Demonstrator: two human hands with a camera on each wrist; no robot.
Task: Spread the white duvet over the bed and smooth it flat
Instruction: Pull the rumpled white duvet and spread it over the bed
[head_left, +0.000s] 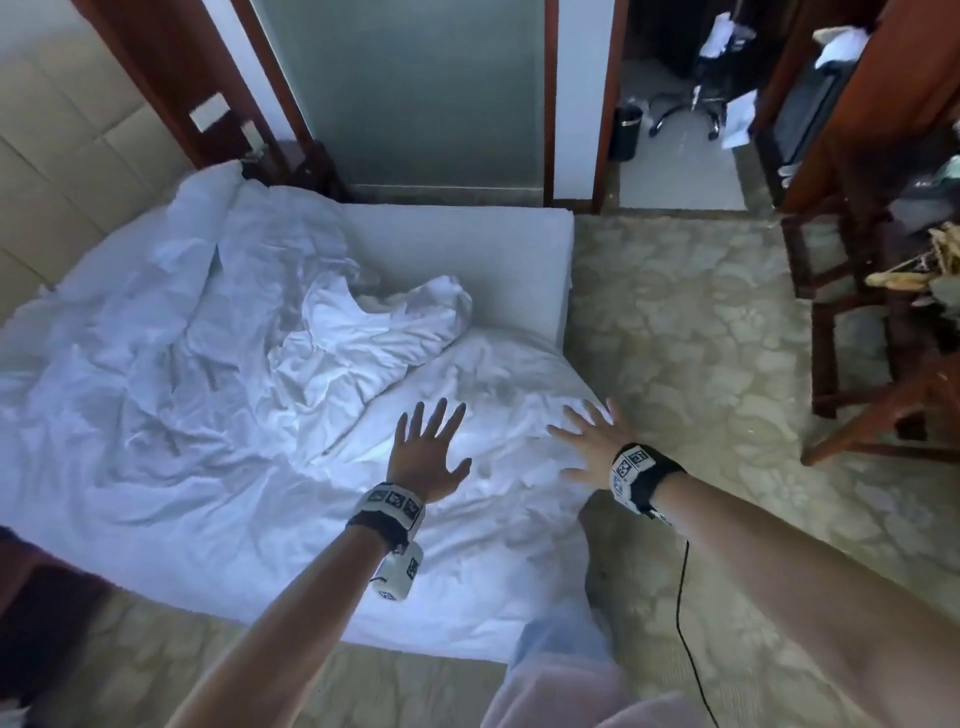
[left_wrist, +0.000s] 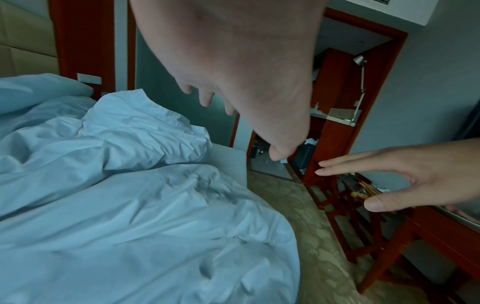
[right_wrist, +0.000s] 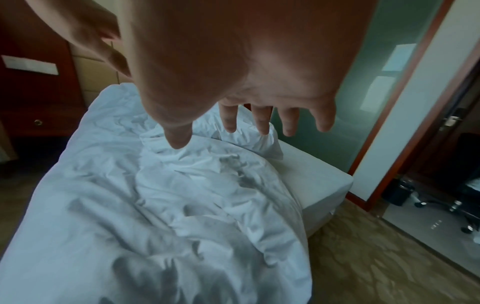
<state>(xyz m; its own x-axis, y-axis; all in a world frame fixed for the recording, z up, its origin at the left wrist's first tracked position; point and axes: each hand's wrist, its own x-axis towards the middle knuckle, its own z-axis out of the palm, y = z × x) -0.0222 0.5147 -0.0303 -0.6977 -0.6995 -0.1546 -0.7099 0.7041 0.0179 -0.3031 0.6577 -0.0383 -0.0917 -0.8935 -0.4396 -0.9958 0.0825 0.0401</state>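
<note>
My right hand (right_wrist: 233, 67) fills the top of the view, fingers (right_wrist: 262, 119) spread and straight, holding nothing, above the rumpled white duvet (right_wrist: 161, 205). The duvet runs from 12 to 7 o'clock across the bed (right_wrist: 319, 185), whose bare corner shows at 3. Patterned carpet (right_wrist: 384, 267) lies at 5.

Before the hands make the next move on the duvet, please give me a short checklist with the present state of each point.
1. Left hand free, fingers spread: ok.
2. Right hand free, fingers spread: ok.
3. Hands touching the duvet: cannot tell; the wrist views show them above it.
4. Duvet flat: not ok, a bunched fold lies mid-bed.
5. Far corner of the bed covered: not ok, bare.
6. Near corner covered: ok, the duvet hangs over the edge.
</note>
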